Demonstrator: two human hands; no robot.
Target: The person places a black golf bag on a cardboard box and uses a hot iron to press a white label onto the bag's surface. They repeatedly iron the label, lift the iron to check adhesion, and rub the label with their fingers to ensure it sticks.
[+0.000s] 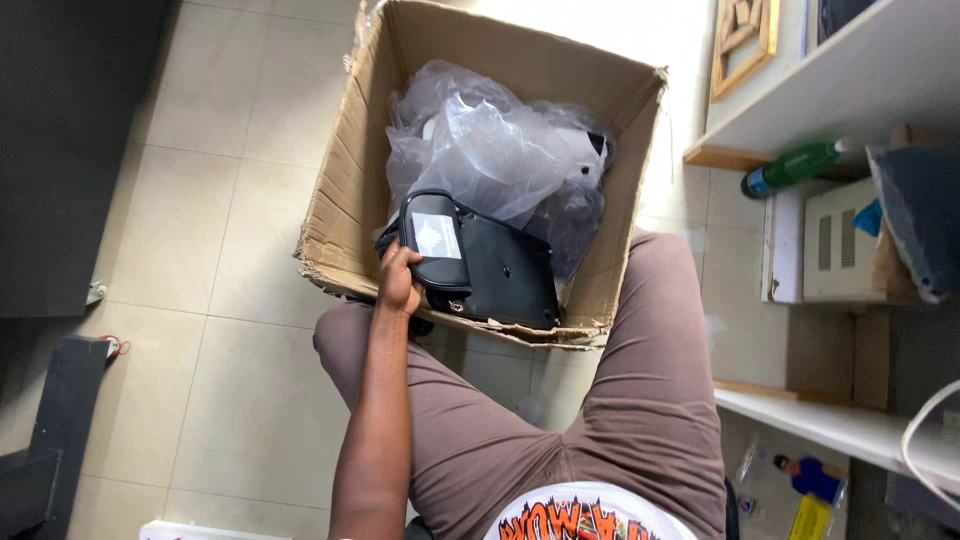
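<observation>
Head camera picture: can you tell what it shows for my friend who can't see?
A seated person's left hand grips a black bag at the near edge of an open cardboard box on a tiled floor. Crumpled clear plastic fills the box behind the bag. To the right are shelves with a green bottle.

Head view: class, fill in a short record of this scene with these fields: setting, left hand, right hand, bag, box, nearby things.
setting: seated person above a tiled floor, box between the knees
left hand: left hand grips the near end of the black bag
right hand: not in view
bag: black, with a clear window patch, lying over the box's near edge
box: open cardboard box, torn near rim, holding crumpled clear plastic wrap
nearby things: green bottle lying on a white shelf
</observation>
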